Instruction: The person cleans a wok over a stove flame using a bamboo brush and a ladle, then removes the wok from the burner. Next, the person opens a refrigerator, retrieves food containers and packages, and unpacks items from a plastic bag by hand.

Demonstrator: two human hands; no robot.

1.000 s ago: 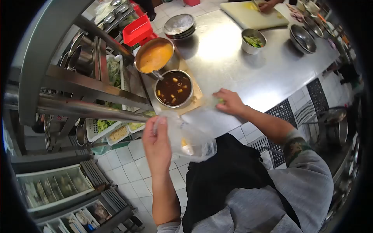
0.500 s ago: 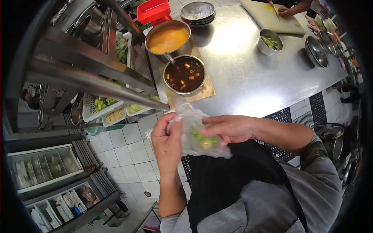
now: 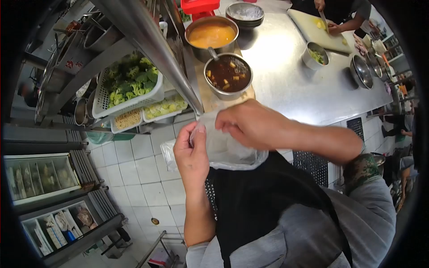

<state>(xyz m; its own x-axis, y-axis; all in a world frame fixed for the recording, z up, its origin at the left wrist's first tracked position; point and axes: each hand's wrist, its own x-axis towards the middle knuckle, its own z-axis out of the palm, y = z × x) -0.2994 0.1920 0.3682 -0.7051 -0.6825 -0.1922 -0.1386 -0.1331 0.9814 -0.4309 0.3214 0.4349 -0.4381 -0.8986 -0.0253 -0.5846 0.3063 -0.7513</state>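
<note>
My left hand (image 3: 192, 156) pinches the rim of a clear plastic bag (image 3: 228, 152), which hangs in front of my black apron. Over the bag's mouth is my right hand (image 3: 250, 125), its fingers curled downward; whether they hold anything is hidden. Just beyond the hands, a steel pot of dark sauce with yellow chunks (image 3: 229, 76) stands on a wooden board (image 3: 208, 96). Behind it is a larger pot of orange liquid (image 3: 212, 35).
A basket of broccoli (image 3: 130, 82) and trays of noodles (image 3: 127, 120) and cut vegetables (image 3: 164, 107) sit at the left, behind a metal rail (image 3: 152, 49). Across the steel table (image 3: 286, 76), a co-worker's hands cut on a board (image 3: 313, 31) near a bowl of greens (image 3: 315, 56).
My right hand came from the table edge to the bag, showing green pieces there midway, and now sits higher over its mouth. The view has shifted, bringing the broccoli into sight.
</note>
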